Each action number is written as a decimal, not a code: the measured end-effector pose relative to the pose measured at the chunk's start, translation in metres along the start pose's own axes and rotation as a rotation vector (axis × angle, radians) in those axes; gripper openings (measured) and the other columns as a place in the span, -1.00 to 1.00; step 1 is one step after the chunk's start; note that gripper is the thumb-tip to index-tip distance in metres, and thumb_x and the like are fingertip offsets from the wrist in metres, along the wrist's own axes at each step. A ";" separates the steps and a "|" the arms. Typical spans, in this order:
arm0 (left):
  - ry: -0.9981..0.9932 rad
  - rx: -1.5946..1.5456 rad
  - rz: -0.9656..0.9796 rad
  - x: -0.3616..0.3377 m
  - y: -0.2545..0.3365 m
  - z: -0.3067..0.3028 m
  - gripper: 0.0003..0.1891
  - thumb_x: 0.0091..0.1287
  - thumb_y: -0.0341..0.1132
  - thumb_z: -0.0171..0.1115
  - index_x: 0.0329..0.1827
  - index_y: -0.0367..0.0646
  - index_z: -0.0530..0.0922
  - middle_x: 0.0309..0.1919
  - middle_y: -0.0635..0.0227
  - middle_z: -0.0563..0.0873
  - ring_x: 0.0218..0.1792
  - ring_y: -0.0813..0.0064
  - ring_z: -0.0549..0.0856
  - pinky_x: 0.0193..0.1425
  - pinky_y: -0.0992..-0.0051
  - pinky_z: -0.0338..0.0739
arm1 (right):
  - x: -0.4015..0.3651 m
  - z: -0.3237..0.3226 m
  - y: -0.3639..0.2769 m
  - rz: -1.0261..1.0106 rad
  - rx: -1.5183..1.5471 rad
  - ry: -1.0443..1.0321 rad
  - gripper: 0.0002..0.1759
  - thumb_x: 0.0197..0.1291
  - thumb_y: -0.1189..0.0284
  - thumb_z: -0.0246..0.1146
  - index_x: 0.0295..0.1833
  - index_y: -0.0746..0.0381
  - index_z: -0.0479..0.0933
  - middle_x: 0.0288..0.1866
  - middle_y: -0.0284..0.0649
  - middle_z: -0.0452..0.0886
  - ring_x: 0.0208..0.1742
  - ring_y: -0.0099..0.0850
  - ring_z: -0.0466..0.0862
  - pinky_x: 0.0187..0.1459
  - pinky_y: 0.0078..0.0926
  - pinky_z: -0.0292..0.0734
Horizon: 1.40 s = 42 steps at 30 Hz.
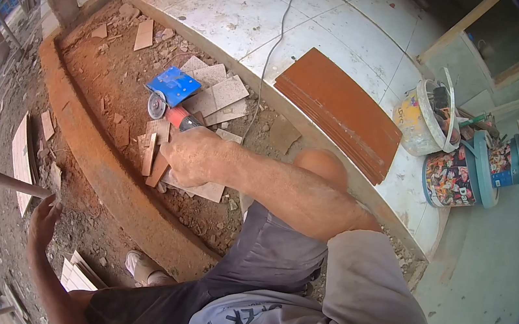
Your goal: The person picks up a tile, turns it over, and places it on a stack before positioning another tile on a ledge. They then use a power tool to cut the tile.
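Note:
My right hand (pixel 190 154) reaches across in front of me with its fingers curled in at a narrow brown tile strip (pixel 157 169); the fingertips are partly hidden. Right beside it lies an angle grinder with a red body (pixel 178 116) and a round disc (pixel 157 104), partly covered by my hand and wrist. A blue plate-like piece (pixel 174 86) is just past the disc. Pale speckled tile pieces (pixel 229 92) lie around these. Off to the left, my left hand (pixel 44 220) is raised, fingers apart, close to the end of a brown pole (pixel 2 178).
A low curved kerb (pixel 110 172) borders the dirt bed. Stacked brown tiles (pixel 338 113) lie on the white tiled floor (pixel 228 0), with a cable (pixel 282 27) crossing it. A white bucket (pixel 419 121) and a printed bucket (pixel 451 177) stand at right. Rubble and tile pieces (pixel 23 160) lie left.

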<state>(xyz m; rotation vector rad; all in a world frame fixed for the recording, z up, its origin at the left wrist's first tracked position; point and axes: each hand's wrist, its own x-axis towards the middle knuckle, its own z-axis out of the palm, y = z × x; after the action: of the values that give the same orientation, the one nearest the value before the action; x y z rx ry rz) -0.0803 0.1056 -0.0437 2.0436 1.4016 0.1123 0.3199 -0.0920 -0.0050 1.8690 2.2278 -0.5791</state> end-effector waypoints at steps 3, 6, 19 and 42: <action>-0.114 0.092 -0.010 0.001 0.015 0.003 -0.43 0.34 -0.17 0.24 0.32 -0.37 0.41 -0.07 0.09 0.71 -0.15 0.42 0.68 -0.02 0.43 0.54 | 0.005 0.001 0.004 0.019 -0.023 -0.047 -0.59 0.21 0.31 0.15 0.01 0.43 0.48 -0.11 0.03 0.66 -0.11 -0.12 0.72 -0.13 -0.16 0.66; -0.137 0.030 0.028 0.013 0.015 0.010 -0.45 0.33 -0.19 0.24 0.30 -0.35 0.44 -0.06 0.03 0.72 -0.08 0.38 0.71 0.03 0.42 0.55 | 0.012 0.007 0.009 0.041 -0.037 -0.007 -0.59 0.22 0.27 0.17 0.01 0.41 0.50 -0.11 0.03 0.67 -0.10 -0.11 0.72 -0.10 -0.17 0.65; -0.050 -0.155 0.080 0.018 0.041 0.002 -0.47 0.26 -0.21 0.31 0.20 -0.39 0.50 -0.16 0.05 0.75 -0.16 0.39 0.73 -0.04 0.43 0.56 | 0.015 0.000 0.017 0.127 0.113 0.395 -0.70 0.23 0.32 0.15 -0.13 0.36 0.54 -0.27 0.07 0.66 -0.16 0.00 0.69 -0.13 -0.09 0.60; 0.024 0.046 0.083 0.023 0.063 -0.011 -0.43 0.19 -0.11 0.39 0.17 -0.32 0.56 -0.03 -0.07 0.70 0.05 0.15 0.70 0.14 0.31 0.55 | -0.112 -0.032 0.103 0.658 0.347 0.781 -0.61 0.21 0.19 0.20 -0.07 0.32 0.57 -0.15 0.00 0.69 -0.07 -0.12 0.68 0.01 -0.26 0.55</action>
<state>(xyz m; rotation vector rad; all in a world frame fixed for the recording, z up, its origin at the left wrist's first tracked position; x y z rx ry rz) -0.0248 0.1168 -0.0065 2.1449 1.3457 0.1416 0.4453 -0.1666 0.0473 3.2274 1.6741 -0.1114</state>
